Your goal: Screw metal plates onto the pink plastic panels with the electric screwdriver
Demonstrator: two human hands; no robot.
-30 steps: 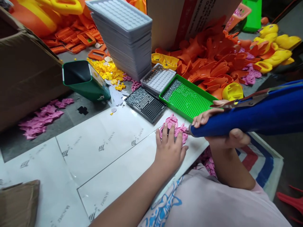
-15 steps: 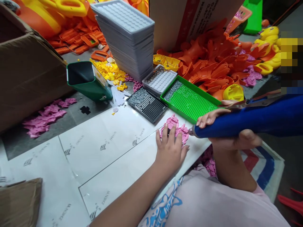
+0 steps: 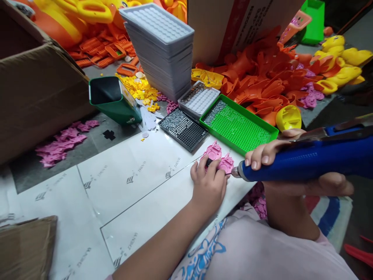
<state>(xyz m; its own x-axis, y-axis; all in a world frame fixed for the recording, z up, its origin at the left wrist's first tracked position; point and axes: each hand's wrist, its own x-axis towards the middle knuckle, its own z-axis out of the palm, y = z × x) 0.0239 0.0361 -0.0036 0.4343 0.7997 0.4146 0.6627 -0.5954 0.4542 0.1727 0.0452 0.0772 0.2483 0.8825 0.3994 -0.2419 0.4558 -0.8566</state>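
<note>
Driver (image 3: 303, 161) cut off at right, pink part (image 3: 214, 152) partly behind left hand (image 3: 208, 186)

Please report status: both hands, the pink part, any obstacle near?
Left hand on pink part. Right hand gripping blue tool, tip at part's edge. Green tray close by, seems not blocking.

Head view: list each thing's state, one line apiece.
Pink piece: lying on white surface
Left hand: curled, fingers at pink piece
Right hand: closed around blue tool
Blue tool: held, tip at pink piece
Black tray: partly filled
Green tray: partly filled
Grey trays: stacked
Green bin: standing, open-topped
Upper-left carton: open
</note>
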